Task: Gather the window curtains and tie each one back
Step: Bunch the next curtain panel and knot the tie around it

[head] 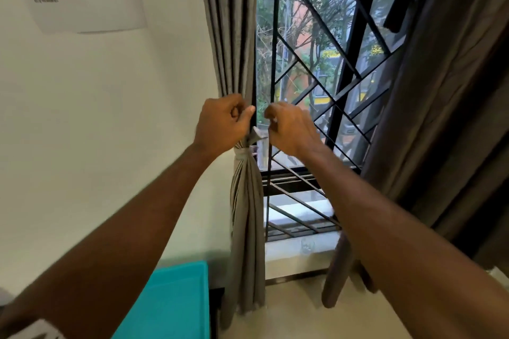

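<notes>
While the left curtain point(246, 201) is hanging bunched beside the grille point(325, 69), the left hand point(223, 122) and right hand point(289, 129) are pinching the tie point(243, 152) ends; next, probably cinching the knot.

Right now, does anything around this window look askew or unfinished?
Yes. The dark brown curtain on the right hangs loose and slants across the black window grille, untied. The grey pleated curtain on the left is already cinched by a grey tie band, which both hands are working above.
</notes>
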A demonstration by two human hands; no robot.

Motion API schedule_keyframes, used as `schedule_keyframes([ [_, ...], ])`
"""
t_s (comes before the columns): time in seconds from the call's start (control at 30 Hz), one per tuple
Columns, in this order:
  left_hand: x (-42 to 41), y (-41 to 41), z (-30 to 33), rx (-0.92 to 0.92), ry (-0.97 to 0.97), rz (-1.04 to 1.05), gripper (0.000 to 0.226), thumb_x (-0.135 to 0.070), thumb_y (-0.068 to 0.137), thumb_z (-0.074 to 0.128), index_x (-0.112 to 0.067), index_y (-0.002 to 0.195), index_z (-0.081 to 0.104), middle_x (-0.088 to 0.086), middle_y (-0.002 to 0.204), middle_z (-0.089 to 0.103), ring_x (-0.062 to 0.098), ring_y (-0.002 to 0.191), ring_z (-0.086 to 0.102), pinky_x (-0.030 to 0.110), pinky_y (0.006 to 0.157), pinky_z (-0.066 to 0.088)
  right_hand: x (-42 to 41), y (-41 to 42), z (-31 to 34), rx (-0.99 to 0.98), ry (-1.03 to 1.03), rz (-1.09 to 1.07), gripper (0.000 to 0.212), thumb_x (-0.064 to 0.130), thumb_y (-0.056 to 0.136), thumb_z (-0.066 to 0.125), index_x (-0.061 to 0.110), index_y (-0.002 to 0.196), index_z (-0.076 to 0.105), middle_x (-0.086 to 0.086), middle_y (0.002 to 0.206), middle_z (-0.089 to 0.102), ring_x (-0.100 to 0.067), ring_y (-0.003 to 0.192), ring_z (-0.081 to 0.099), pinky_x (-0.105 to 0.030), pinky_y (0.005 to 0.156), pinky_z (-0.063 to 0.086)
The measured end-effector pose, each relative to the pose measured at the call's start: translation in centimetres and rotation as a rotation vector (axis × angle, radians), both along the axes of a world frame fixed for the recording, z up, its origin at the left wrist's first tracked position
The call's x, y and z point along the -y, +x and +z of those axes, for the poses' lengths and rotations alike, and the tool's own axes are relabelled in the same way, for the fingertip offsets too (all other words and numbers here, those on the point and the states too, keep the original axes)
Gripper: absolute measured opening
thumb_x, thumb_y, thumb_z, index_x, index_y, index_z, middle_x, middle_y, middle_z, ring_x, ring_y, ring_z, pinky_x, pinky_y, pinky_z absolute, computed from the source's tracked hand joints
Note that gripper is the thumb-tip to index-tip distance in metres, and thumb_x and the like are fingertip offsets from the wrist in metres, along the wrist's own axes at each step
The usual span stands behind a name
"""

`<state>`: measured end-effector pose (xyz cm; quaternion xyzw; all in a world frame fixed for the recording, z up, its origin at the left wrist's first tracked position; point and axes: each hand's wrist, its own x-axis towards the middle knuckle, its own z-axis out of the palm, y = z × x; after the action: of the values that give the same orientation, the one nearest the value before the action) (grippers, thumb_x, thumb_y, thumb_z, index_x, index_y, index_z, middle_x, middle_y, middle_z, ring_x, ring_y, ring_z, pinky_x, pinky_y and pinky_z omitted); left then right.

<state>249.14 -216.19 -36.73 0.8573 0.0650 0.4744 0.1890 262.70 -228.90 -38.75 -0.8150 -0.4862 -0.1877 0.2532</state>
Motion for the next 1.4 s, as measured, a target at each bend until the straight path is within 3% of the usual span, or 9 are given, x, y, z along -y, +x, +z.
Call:
schedule_keyframes([
  [0.23,2.4,6.2,6.3,-0.072,0.204,-0.078,0.026,-0.030,0.086,0.066,-0.011,0.069,0.063,-0.004,0.057,0.049,0.030,0.057,0.059,0.034,0.056,0.046,4.3,3.9,6.5,0.133,0.037,-0.216,0.026,0.013,0.080,0.055,0.019,0.103,0.066,-0.006,0.102,0.068,-0.037,0.095,0.064,-0.044,0.082,0.047],
  [0.4,4.9,10.4,12.4,-0.091,0.342,-0.124,0.031,-0.034,0.088,0.063,-0.007,0.074,0.067,0.009,0.064,0.064,0.031,0.067,0.064,0.037,0.064,0.049,9.1,6.2,11.4,0.209,0.058,-0.312,0.025,0.018,0.077,0.053,0.021,0.099,0.065,-0.006,0.105,0.070,-0.039,0.101,0.064,-0.047,0.085,0.050],
  [0.6,10.3,15.1,21.3,0.035,0.353,-0.141,0.029,-0.032,0.090,0.065,-0.006,0.078,0.070,0.002,0.063,0.057,0.030,0.067,0.063,0.037,0.069,0.051,15.6,10.2,19.2,0.304,0.133,-0.304,0.021,0.013,0.081,0.053,0.016,0.099,0.064,-0.004,0.099,0.066,-0.037,0.090,0.064,-0.045,0.077,0.052],
  [0.73,15.2,18.8,27.6,0.130,0.368,-0.103,0.029,-0.038,0.085,0.061,-0.011,0.079,0.070,-0.001,0.062,0.053,0.027,0.067,0.059,0.038,0.074,0.053,20.6,13.5,25.2,0.421,0.291,-0.255,0.013,0.012,0.088,0.052,0.014,0.097,0.061,-0.007,0.100,0.063,-0.035,0.086,0.061,-0.047,0.070,0.052],
  [0.9,19.7,22.3,35.4,0.258,0.399,-0.018,0.026,-0.036,0.086,0.065,-0.012,0.075,0.068,-0.003,0.061,0.055,0.025,0.066,0.060,0.037,0.069,0.051,24.4,17.8,32.8,0.534,0.408,-0.190,0.003,0.015,0.090,0.055,0.018,0.090,0.056,-0.001,0.093,0.057,-0.030,0.077,0.059,-0.050,0.068,0.052],
  [1.07,23.1,23.2,43.8,0.339,0.423,0.058,0.025,-0.033,0.091,0.066,-0.011,0.078,0.066,-0.008,0.060,0.052,0.024,0.067,0.058,0.034,0.064,0.047,25.2,18.8,40.7,0.596,0.495,-0.176,0.008,0.022,0.092,0.059,0.020,0.099,0.058,0.001,0.095,0.057,-0.028,0.081,0.060,-0.048,0.072,0.053],
  [1.27,25.3,24.2,50.8,0.368,0.386,0.258,0.042,-0.059,0.081,0.069,-0.020,0.076,0.056,0.004,0.080,0.065,0.030,0.083,0.064,0.036,0.068,0.051,26.1,19.4,47.8,0.572,0.629,-0.172,0.009,0.027,0.094,0.060,0.020,0.099,0.059,0.002,0.096,0.057,-0.022,0.083,0.059,-0.043,0.076,0.053],
  [1.4,26.6,24.7,53.6,0.390,0.317,0.400,0.064,-0.081,0.072,0.064,-0.021,0.091,0.054,0.008,0.101,0.067,0.034,0.100,0.064,0.040,0.077,0.051,27.1,20.0,50.8,0.495,0.735,-0.220,0.013,0.021,0.093,0.055,0.017,0.104,0.062,-0.002,0.104,0.060,-0.025,0.091,0.061,-0.047,0.081,0.055],
])
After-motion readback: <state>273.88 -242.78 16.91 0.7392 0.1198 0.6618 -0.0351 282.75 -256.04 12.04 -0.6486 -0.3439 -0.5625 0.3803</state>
